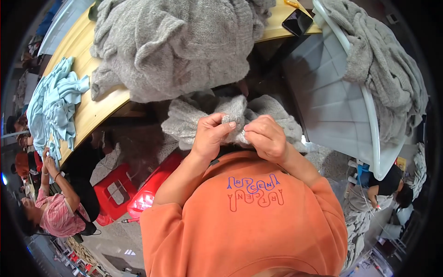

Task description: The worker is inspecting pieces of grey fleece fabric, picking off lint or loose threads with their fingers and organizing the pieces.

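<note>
A grey knitted garment (pixel 184 117) lies bunched over my lap, below the table edge. My left hand (pixel 211 134) pinches a fold of it between thumb and fingers. Close beside it, my right hand (pixel 267 138) has its fingers closed on the same knit, with a small pale bit showing at the fingertips. The two hands are only a short gap apart. Just beyond them, a large heap of grey knitwear (pixel 170 51) covers the table and hangs over its edge.
Light blue garments (pixel 55 101) lie on the wooden table (pixel 104 113) at left, where a co-worker (pixel 60 203) handles them. A phone (pixel 297 22) rests at the far right. A grey plastic bin (pixel 323 92) with knitwear (pixel 369 60) over its rim stands right. Red stools (pixel 115 189) are lower left.
</note>
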Demonstrator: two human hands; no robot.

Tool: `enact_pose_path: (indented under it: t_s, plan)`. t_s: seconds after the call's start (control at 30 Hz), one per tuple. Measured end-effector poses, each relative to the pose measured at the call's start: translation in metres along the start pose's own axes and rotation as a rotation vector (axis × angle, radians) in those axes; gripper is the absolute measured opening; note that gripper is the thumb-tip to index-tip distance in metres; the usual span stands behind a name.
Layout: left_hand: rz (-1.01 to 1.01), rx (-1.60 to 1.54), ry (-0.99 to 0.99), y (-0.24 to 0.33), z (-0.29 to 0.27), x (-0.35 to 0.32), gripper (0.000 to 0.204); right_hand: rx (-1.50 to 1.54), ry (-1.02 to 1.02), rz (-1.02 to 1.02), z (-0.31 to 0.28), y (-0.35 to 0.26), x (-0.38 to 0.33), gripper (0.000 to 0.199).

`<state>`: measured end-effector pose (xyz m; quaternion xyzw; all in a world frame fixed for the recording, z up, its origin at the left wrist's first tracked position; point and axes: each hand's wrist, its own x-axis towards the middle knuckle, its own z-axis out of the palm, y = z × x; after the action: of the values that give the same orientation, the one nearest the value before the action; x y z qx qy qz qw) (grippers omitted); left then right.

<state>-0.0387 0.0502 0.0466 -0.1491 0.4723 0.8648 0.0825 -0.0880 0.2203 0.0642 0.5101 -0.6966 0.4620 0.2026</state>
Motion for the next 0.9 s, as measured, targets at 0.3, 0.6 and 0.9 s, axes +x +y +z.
enact_pose_path:
  t_s: [0.3,0.6,0.9]
  plan:
    - [-0.023,0.029,-0.016,-0.004,-0.007,-0.008,0.007,-0.11,-0.064,0.068,0.024,0.004,-0.008,0.014]
    - [0.153,0.38,0.14,-0.02,-0.013,-0.015,0.008,0.11,-0.167,0.33,0.03,0.011,-0.016,0.018]
    - [0.219,0.506,0.137,-0.023,-0.015,-0.022,0.01,0.688,-0.405,0.641,0.021,0.026,-0.003,0.017]
